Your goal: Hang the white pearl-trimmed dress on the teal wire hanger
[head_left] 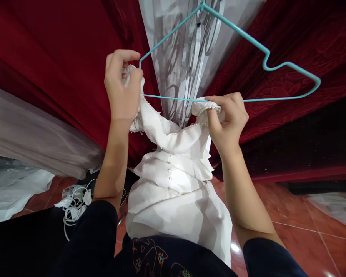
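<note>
A white dress with a beaded neckline and a row of small buttons hangs down in front of me. My left hand pinches one shoulder of it, beside the left end of a turquoise hanger. That end of the hanger reaches into the fabric by my fingers. On the other side, my right hand grips the second shoulder at the hanger's bottom bar. The hanger's right arm, with its notch, stands bare above and beyond my right hand. Its hook lies outside the picture.
Dark red curtains hang on both sides of a sheer white patterned curtain. At lower left, a tangle of white cables lies on a black surface. Reddish floor tiles show at right, with pale fabric near the edge.
</note>
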`<action>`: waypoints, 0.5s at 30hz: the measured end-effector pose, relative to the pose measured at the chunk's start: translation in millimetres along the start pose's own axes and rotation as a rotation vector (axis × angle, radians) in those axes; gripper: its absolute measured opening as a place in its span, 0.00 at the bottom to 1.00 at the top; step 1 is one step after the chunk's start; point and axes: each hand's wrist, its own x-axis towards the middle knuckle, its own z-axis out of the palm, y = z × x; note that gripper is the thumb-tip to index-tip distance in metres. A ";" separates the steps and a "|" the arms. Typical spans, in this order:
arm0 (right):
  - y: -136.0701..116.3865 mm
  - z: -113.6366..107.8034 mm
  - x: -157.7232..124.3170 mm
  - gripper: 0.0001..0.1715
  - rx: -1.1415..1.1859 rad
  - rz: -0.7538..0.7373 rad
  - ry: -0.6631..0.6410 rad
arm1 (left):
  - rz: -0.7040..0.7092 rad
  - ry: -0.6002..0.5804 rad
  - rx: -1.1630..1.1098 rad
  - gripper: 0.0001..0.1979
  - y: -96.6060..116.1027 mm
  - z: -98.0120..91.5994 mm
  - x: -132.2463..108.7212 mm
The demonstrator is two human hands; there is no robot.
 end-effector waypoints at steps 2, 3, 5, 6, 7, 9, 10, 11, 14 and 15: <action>0.4 -1.2 0.2 0.19 -0.003 -0.019 0.007 | 0.136 0.023 0.002 0.17 10.7 13.7 -14.1; 0.6 -1.4 0.1 0.19 -0.012 -0.024 0.011 | 0.186 -0.016 -0.001 0.16 18.2 20.4 -22.6; 0.8 -0.6 -0.6 0.19 -0.034 -0.025 0.020 | 0.063 -0.275 0.002 0.11 34.6 33.2 -40.1; 0.5 0.2 -1.2 0.19 -0.041 -0.026 0.027 | 0.024 -0.370 0.026 0.11 42.0 39.1 -48.1; 0.0 1.2 -1.8 0.19 -0.044 -0.030 0.033 | -0.010 -0.437 0.058 0.11 48.2 44.3 -55.1; -1.5 2.1 -3.0 0.17 -0.037 -0.052 0.046 | -0.037 -0.473 0.115 0.13 56.8 51.4 -65.2; -2.2 1.4 -3.2 0.17 -0.031 -0.076 0.051 | -0.038 -0.465 0.127 0.14 59.6 52.8 -68.4; -2.5 -0.7 -3.0 0.16 -0.025 -0.106 0.051 | -0.033 -0.456 0.124 0.15 62.1 52.7 -70.5; 1.6 -18.0 2.0 0.18 -0.043 -0.215 0.175 | -0.006 -0.461 0.088 0.18 68.8 46.0 -72.1; 4.5 -27.4 5.3 0.20 -0.049 -0.207 0.237 | -0.005 -0.470 0.082 0.18 70.6 42.8 -71.7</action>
